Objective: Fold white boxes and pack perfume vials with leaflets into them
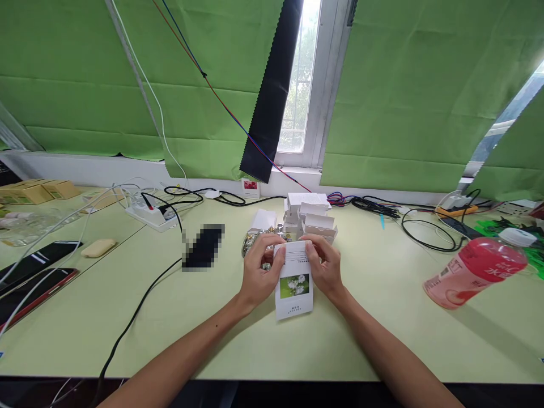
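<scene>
A small white carton (294, 309) with a photo of white flowers and printed text is held up in front of me. It looks flattened, and its print is upside down to me. My left hand (261, 269) pinches its upper left edge between thumb and fingers. At the upper right edge, my right hand (325, 266) grips it the same way. Just behind the left hand lies a cluster of shiny metal parts (247, 243), partly hidden by the fingers. Several white cartons (317, 221) are piled beyond the right hand, some with open flaps.
A pink drink bottle (476, 269) leans on the table's right side. To the left are a pixelated dark object (204, 246), a power strip (153, 215), phones (38, 292) and a cream case (98, 247). Black cables (147, 294) cross the table (238, 357). Yellow boxes (32, 192) stand far left.
</scene>
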A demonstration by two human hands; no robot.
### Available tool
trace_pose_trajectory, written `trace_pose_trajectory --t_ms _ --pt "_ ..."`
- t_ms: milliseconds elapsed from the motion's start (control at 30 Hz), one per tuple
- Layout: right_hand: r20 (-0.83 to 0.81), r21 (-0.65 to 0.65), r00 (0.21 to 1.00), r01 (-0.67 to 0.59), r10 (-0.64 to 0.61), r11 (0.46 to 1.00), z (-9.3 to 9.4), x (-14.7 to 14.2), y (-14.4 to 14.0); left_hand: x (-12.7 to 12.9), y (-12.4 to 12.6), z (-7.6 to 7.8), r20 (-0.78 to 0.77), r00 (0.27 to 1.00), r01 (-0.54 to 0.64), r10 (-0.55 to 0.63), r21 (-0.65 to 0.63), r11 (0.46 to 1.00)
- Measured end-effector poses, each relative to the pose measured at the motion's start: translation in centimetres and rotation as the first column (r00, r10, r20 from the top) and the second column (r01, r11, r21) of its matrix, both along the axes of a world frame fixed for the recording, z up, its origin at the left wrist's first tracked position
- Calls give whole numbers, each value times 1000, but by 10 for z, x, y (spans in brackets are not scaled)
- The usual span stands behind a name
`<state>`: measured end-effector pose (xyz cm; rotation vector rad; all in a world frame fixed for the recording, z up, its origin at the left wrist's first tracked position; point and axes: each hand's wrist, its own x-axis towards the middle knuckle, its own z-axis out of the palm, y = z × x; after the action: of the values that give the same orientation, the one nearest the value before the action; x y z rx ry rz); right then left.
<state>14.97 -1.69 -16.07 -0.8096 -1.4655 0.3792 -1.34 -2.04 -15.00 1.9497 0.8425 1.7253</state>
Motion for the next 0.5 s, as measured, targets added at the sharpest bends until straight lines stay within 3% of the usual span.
trace_pose_trajectory --t_ms 167,500 --pt "6 -24 995 -102 102 994 -2 2 -1 0 0 0 28 999 -18 18 -11 1000" --pt "-5 -57 992 -129 129 990 -2 0 0 2 0 -1 94 996 -3 7 -44 999"
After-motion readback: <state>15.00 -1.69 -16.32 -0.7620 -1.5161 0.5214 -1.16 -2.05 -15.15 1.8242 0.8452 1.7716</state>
